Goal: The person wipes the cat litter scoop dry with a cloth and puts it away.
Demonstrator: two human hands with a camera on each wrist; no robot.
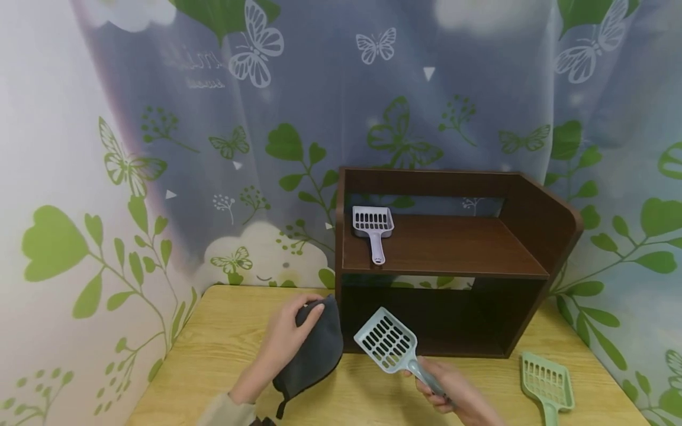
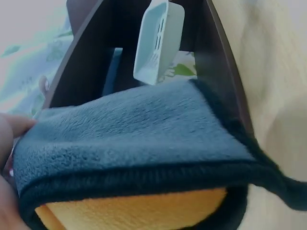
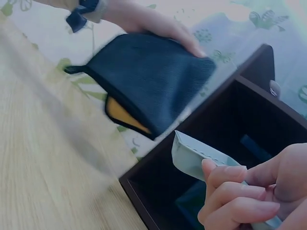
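In my left hand (image 1: 292, 331) I hold a folded dark grey cloth (image 1: 318, 346), left of the shelf's lower opening. The left wrist view shows the cloth (image 2: 139, 134) close up, with a black edge, a hanging loop and an orange inner side. My right hand (image 1: 444, 387) grips the handle of a pale blue-green litter scoop (image 1: 388, 340). Its slotted head tilts up and to the left, in front of the shelf's lower compartment. In the right wrist view the fingers (image 3: 240, 194) wrap the scoop (image 3: 192, 155) and hide much of its handle.
A dark brown two-tier shelf (image 1: 447, 245) stands on the wooden table (image 1: 234, 313) against a printed curtain. On its upper board lies a lilac litter scoop (image 1: 374, 228), handle forward. A green litter scoop (image 1: 547, 381) lies on the table at the right.
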